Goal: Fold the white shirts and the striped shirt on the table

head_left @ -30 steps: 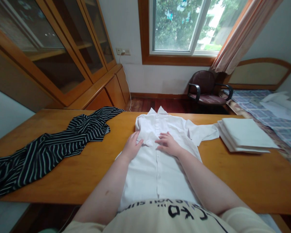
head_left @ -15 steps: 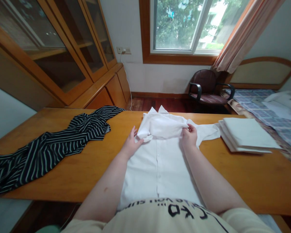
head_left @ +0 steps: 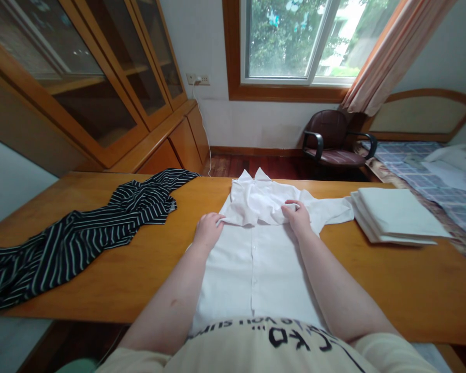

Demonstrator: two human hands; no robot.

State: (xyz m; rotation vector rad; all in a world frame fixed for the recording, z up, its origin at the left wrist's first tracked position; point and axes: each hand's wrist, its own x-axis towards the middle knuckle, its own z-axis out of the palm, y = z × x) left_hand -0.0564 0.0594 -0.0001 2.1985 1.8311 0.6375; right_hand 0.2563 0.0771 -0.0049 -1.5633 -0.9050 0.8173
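Observation:
A white button-up shirt (head_left: 233, 274) lies front up on the wooden table, its collar pointing to the far edge. One sleeve is laid across the upper chest, and the other stretches out to the right. My left hand (head_left: 208, 230) pinches the end of the folded sleeve at the shirt's left side. With thumb and fingers closed, my right hand (head_left: 297, 216) grips the cloth of the same layer near the right side of the chest. The shirt's lower end is hidden by my own torso.
On the left of the table (head_left: 147, 274) lies a black-and-white striped garment (head_left: 89, 233). A stack of folded white cloth or sheets (head_left: 404, 215) sits at the right, touching the sleeve tip. Beyond the table stand a chair (head_left: 330, 140) and a bed (head_left: 423, 160).
My left hand has moved slightly left and closed on the sleeve end. My right hand has shifted a little left and nearer. The cloth across the chest now lies flatter and lower.

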